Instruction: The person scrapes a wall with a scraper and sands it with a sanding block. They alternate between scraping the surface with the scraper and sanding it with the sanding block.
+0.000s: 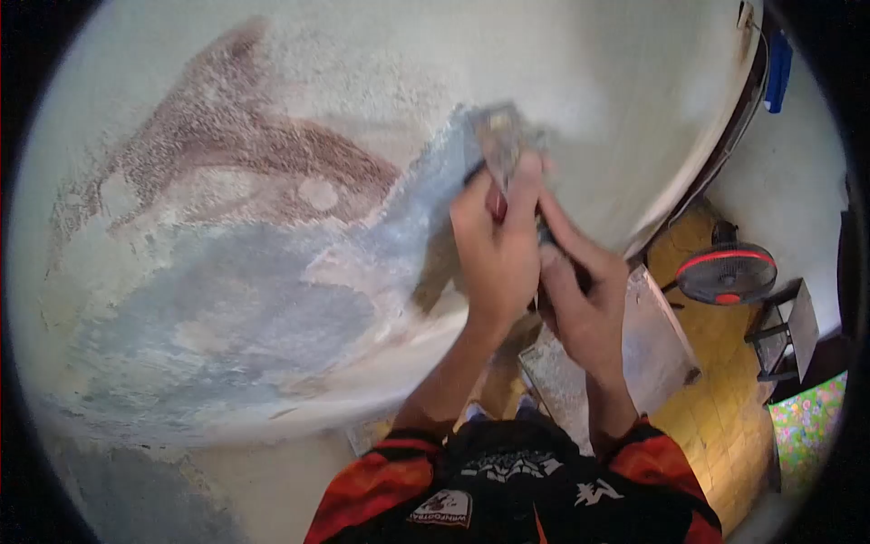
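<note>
A scraper [497, 136] with a broad, smeared blade lies against the wall [598, 154], at the upper right end of a blue-grey patch. The blade is blurred. My left hand [498, 258] is closed around the scraper's reddish handle [497, 203], just below the blade. Closed as well, my right hand [584, 295] grips the tool from the right, its fingers reaching up beside the left hand. Much of the handle is hidden by the fingers. Left of the blade, the wall carries a rough reddish-brown patch [308, 154] and the blue-grey patch [236, 281] below it.
Below my hands stands a worn board-like surface [652, 331]. To the right are a fan [727, 274] with a red rim, a small dark stand [784, 335] and a flowered cloth [811, 426]. Yellowish floor tiles [716, 408] show beneath. A cable runs along the wall's right edge.
</note>
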### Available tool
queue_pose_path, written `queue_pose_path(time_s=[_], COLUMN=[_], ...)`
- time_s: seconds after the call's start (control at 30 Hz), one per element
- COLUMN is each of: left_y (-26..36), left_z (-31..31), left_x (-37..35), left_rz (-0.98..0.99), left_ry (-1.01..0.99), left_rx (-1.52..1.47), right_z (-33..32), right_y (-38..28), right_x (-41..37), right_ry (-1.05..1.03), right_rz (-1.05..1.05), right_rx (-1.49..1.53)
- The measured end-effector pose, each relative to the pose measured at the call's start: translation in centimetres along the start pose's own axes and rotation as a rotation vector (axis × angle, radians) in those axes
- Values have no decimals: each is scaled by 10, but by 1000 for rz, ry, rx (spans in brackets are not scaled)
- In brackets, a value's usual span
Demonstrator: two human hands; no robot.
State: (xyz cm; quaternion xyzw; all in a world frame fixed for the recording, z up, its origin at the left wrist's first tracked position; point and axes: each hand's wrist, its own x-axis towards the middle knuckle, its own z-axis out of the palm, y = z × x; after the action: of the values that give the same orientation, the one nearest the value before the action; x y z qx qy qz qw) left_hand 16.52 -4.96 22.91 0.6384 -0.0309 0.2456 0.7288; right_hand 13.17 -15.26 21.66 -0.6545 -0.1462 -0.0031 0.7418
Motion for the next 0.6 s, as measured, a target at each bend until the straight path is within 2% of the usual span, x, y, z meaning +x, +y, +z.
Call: queue_pose_path(time_s=[0.07, 0.17, 0.2, 0.27, 0.3, 0.33, 0.37, 0.43, 0.47, 0.5, 0.53, 0.6], left_y=[4, -30, -28, -9, -4, -13, -20, -25, -24, -19, -14, -16], left_z=[5, -1, -5, 5, 8, 4, 0, 0, 6, 7, 7, 7], left_x=[4, -15, -15, -4, -4, -5, -11, -14, -9, -7, -7, -3], left_rz=[109, 66, -25, 6, 11, 63, 27, -39, 50, 48, 37, 26], left_ry=[18, 60, 23, 18, 25, 53, 47, 37, 89, 73, 59, 50], left_rx=[25, 45, 40, -59, -106, 24, 29, 36, 15, 16, 16, 16], right_z=[-2, -8, -9, -7, -8, -9, -10, -12, -13, -14, -12, -9], right_y=[-3, 14, 15, 13, 2, 4, 5, 24, 27, 29, 11, 15], right_x=[1, -2, 1, -7, -11, -8, -5, -6, -2, 3, -3, -9], right_ry=[-7, -17, -13, -8, -14, -16, -19, -14, -10, -4, 2, -2], right_rz=[30, -39, -86, -5, 99, 86, 73, -70, -137, -204, -13, 55], right_rx=[14, -109, -146, -131, -88, -86, -84, -152, -186, -220, -127, -71])
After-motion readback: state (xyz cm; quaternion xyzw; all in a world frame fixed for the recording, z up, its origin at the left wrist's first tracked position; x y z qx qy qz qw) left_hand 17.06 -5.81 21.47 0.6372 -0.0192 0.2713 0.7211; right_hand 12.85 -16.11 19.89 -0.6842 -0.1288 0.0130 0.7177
